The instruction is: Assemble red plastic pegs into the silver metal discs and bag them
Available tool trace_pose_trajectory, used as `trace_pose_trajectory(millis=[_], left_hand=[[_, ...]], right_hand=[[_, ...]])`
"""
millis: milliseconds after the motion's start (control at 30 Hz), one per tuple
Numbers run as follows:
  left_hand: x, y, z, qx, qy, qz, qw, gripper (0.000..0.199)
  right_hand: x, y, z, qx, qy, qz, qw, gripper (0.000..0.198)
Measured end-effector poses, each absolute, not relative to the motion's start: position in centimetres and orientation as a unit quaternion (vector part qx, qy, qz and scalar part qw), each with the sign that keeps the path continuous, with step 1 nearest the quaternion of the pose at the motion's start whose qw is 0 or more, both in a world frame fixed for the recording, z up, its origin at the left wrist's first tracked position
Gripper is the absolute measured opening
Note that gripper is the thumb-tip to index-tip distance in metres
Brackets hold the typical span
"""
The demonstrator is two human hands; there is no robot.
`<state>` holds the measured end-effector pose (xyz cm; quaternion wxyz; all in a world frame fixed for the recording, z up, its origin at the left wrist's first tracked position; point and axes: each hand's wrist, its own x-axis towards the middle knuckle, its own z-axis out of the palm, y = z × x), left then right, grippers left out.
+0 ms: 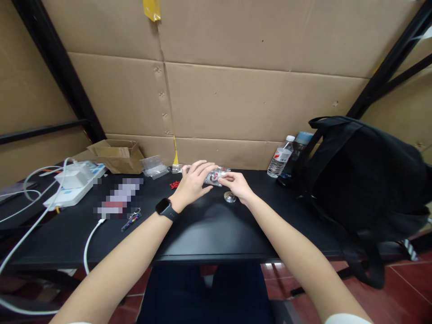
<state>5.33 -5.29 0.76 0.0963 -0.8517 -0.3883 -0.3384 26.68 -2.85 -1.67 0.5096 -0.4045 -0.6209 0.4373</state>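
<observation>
Plastic packet (216, 176), apparently between both hands' fingers (202, 171).

My left hand (193, 182) is covering much of the small clear packet (216, 175), so I am not making out what the red and white bits inside it are. My right hand (239, 185) is hiding its other end and part of the little round metal piece (230, 196). A patch on the table (209, 229) is showing only as blurred squares (118, 198). The red bits (174, 184) are too small for me to identify. The black bag (364, 189) is hiding most of the dark bottle (297, 153), and the white cables (20, 252) are running off the left edge.
</observation>
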Motion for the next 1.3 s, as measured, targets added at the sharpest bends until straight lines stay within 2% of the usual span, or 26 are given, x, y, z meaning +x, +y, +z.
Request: trace_pose_trajectory(millis=[400, 800, 967, 1133, 1300], left_hand=[[5.3, -5.0, 0.5, -0.874, -0.376, -0.294, 0.092, 0.067], [5.1, -4.6, 0.3, -0.877, -0.387, -0.27, 0.09, 0.07], [5.2, -4.6, 0.2, -0.878, -0.38, -0.276, 0.097, 0.07], [4.2, -3.7, 0.8, -0.863, -0.4, -0.299, 0.08, 0.069], [0.4, 0.3, 2.0, -0.795, -0.503, -0.332, 0.075, 0.077]], right_hand=[[26.4, -3.3, -1.7, -0.416, -0.657, 0.421, 0.466, 0.03], [26.2, -3.3, -2.2, -0.427, -0.659, 0.433, 0.443, 0.034], [26.1, -3.0, -2.3, -0.423, -0.625, 0.454, 0.473, 0.038], [26.8, -2.6, -1.7, -0.441, -0.635, 0.401, 0.492, 0.037], [28.6, -1.7, -1.6, -0.466, -0.646, 0.344, 0.497, 0.036]])
